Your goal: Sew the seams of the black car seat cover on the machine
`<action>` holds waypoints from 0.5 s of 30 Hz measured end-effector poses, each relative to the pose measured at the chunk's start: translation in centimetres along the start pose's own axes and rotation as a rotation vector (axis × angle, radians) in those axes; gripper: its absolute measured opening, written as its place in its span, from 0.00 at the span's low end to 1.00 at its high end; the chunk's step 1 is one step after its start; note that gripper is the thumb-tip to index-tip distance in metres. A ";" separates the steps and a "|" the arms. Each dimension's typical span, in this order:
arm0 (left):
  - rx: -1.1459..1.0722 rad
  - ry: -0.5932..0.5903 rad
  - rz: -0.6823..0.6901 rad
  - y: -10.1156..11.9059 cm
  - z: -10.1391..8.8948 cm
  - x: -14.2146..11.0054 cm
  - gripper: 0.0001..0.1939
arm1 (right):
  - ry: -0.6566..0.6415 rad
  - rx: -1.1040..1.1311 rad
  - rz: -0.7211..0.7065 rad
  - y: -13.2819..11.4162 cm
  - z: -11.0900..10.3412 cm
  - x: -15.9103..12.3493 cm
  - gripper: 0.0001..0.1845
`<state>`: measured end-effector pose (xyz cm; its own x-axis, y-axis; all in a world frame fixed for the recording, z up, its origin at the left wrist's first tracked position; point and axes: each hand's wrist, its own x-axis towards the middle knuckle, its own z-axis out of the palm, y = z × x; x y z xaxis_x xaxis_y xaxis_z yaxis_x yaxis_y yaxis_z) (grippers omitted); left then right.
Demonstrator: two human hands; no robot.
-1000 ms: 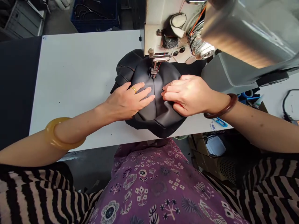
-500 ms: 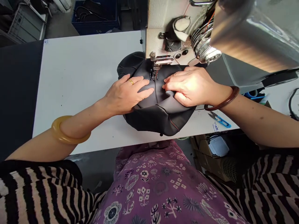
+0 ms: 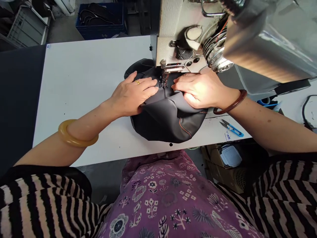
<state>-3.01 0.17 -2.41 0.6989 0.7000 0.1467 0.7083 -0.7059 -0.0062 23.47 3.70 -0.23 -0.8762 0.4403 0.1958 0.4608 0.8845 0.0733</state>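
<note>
A black leather cover [image 3: 165,120] with orange stitching lies on the white table [image 3: 86,86], under the presser foot [image 3: 163,81] of a sewing machine [image 3: 188,43]. My left hand [image 3: 132,94] lies flat on the leather left of the foot, fingers stretched out, a gold ring on one. My right hand [image 3: 198,89] sits right of the foot, fingers curled and pinching a fold of the leather. Both fingertips are close to the needle.
Blue-handled thread snips [image 3: 231,128] lie on the table edge at right. A blue crate [image 3: 101,18] and a grey crate [image 3: 23,24] stand beyond the table. Boxes [image 3: 228,165] sit below the table at right. A black cable [image 3: 305,114] lies far right.
Both hands have slid away from me toward the presser foot, feeding the leather under it. More of the cover's near side with its orange seam shows now.
</note>
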 end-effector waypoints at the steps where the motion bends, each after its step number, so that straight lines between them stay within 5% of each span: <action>1: -0.008 -0.022 0.010 0.2 -0.4 0.0 0.25 | -0.032 -0.005 0.001 -0.1 -0.3 -0.1 0.20; 8: 0.031 -0.169 0.219 3.7 -3.1 -0.1 0.24 | -0.059 0.207 -0.106 -1.0 -0.7 -1.7 0.42; 15: 0.160 -0.211 0.173 4.0 -2.8 -0.3 0.16 | -0.109 -0.016 -0.139 -2.8 -0.4 -2.1 0.43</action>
<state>-0.67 -3.11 0.26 0.8037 0.5899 -0.0781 0.5720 -0.8021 -0.1714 24.10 0.19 -0.47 -0.9412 0.3292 0.0760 0.3360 0.9356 0.1082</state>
